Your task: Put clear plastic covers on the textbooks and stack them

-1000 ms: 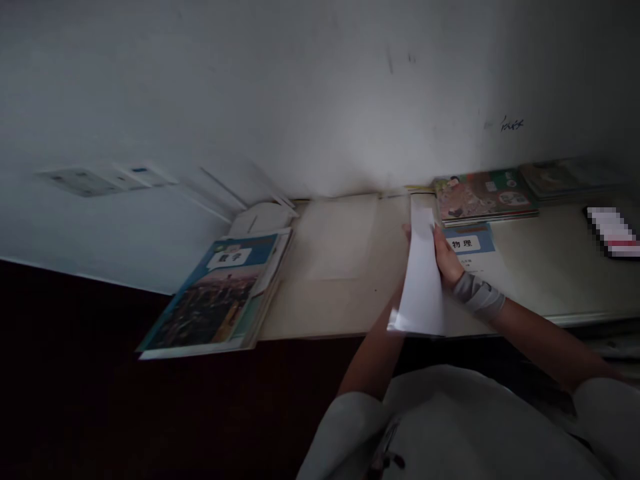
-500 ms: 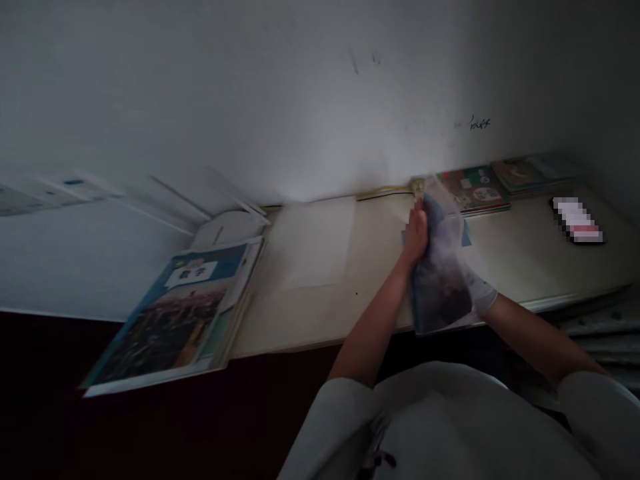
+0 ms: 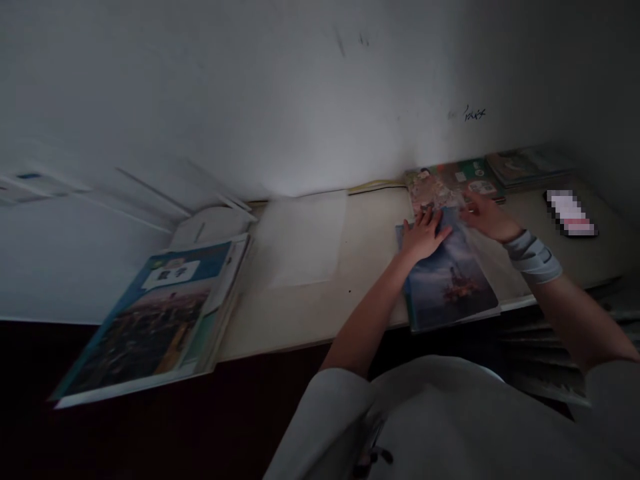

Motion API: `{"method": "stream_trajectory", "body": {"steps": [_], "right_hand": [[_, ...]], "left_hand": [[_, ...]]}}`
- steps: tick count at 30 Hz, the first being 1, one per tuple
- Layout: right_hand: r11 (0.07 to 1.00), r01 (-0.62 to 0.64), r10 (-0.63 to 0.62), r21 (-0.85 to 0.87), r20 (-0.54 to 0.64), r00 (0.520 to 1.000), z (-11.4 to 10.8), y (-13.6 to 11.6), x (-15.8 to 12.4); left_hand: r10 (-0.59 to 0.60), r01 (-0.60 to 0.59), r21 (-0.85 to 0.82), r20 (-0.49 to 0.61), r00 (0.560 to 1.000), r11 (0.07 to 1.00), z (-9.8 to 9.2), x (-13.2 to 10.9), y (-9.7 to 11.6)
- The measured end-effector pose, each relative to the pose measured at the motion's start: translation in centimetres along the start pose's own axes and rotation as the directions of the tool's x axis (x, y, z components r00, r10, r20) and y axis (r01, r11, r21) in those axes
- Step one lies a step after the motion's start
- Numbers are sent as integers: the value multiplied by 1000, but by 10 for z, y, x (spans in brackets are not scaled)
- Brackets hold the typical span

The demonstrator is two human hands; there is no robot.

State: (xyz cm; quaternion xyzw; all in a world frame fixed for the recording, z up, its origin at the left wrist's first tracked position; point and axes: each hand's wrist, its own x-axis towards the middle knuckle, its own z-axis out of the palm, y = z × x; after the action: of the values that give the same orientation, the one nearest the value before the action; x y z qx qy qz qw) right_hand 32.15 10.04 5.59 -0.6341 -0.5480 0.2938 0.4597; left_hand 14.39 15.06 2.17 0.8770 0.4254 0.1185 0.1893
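A book with a dark blue cover (image 3: 450, 283), showing an offshore rig, lies near the table's front edge. My left hand (image 3: 425, 235) rests on its upper part, fingers spread and palm down. Along the book's right side extends a clear plastic sheet (image 3: 493, 263), faint in the dim light. My right hand (image 3: 487, 217), with a grey wrap (image 3: 534, 257) on the wrist, is by the book's upper right corner. Its fingers are curled together at the plastic sheet; the fingertips are partly blurred.
Behind the book, picture-covered books (image 3: 435, 190) lie against the wall, with another stack (image 3: 530, 167) farther right. A phone (image 3: 571, 213) lies at the right. White paper (image 3: 305, 240) is on the middle of the table (image 3: 295, 320). A pile of large books (image 3: 150, 320) overhangs the left front edge.
The plastic sheet, earlier raised over the book, is now to its right, uncovering the picture. My right hand moved up and right from the book's lower side; my left hand flattened onto the cover.
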Motion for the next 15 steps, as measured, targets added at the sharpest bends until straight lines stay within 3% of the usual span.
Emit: {"method": "stream_trajectory", "body": {"steps": [3,6,8,12,15], "right_hand": [[985,-125,140,-115,129,982,-11,15,4],[973,-228,230,-45,54,972,-25,25,3],[968,-228,227,109,19,974,-30,26,1],[860,-200,175,469,95,980,-22,19,-10],[851,-207,138,483,174,975,-5,12,-23]], "left_hand": [[-39,40,9,-112,993,999,-2,-8,-20],[-151,147,-35,-238,959,988,-8,-22,-40],[-175,173,-26,-210,962,985,-10,-30,-45],[-104,109,56,-87,991,993,-8,-39,-33],[-62,66,37,-110,992,997,-7,-36,-13]]}}
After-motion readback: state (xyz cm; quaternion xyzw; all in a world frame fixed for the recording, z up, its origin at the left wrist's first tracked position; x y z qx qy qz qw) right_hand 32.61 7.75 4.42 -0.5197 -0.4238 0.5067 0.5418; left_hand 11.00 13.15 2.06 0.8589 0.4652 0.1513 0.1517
